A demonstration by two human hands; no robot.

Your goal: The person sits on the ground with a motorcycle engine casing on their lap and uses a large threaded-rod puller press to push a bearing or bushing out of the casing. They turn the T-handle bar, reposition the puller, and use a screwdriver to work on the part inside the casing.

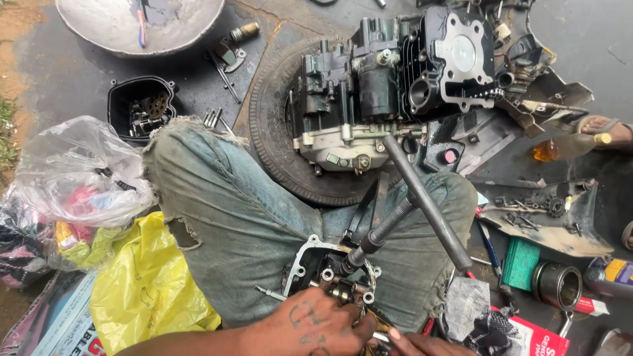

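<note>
The cylinder head rests on the person's lap over worn jeans, a valve spring compressor clamped onto it. The left hand curls closed over the valve gear at the near edge; the right hand, mostly out of view, pinches something there with its fingertips, though I cannot tell what. The work looks midway: the engine block sits stripped on a tyre, parts scattered about. A yellow plastic bag and clear bag lie left; a red-and-white packet lies lower right.
</note>
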